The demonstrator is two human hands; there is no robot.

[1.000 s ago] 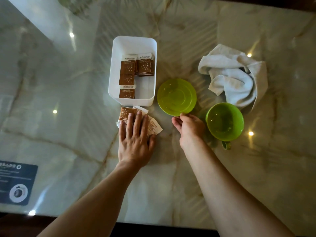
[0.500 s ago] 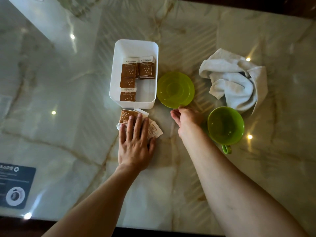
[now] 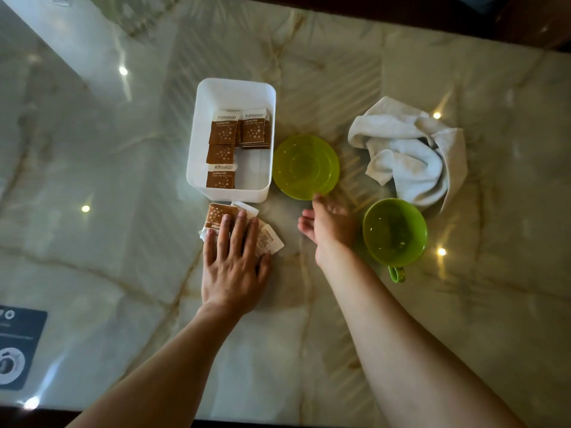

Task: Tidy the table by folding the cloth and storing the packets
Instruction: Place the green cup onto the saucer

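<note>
On the pale marbled stone counter (image 3: 432, 304), your left hand (image 3: 233, 267) lies flat, fingers spread and apart, pressing down on a small fan of loose brown-and-white paper packets (image 3: 216, 216) just in front of the white rectangular plastic bin (image 3: 202, 125). That flat press looks meant to pin the slippery packets together so they can be gathered or slid as one bunch rather than picked up singly. More packets of the same kind (image 3: 239, 140) already sit inside the bin, stacked toward its near and middle part, so the storing seems partly done, with this last fan left outside. Your right hand (image 3: 332, 225) holds nothing; its fingers are loosely curled, and one fingertip touches the near rim of the translucent lime-green plastic saucer (image 3: 306, 166), which sits just beside the bin's right wall. You seem to be nudging the saucer out of the way to clear working room. Just to the right of that hand stands the matching green plastic cup (image 3: 395, 231), upright and empty, its handle pointing toward you. Beyond the cup, the crumpled off-white cloth (image 3: 404, 152) lies in a heap, not yet folded, well apart from your left hand and a short reach from your right.
</note>
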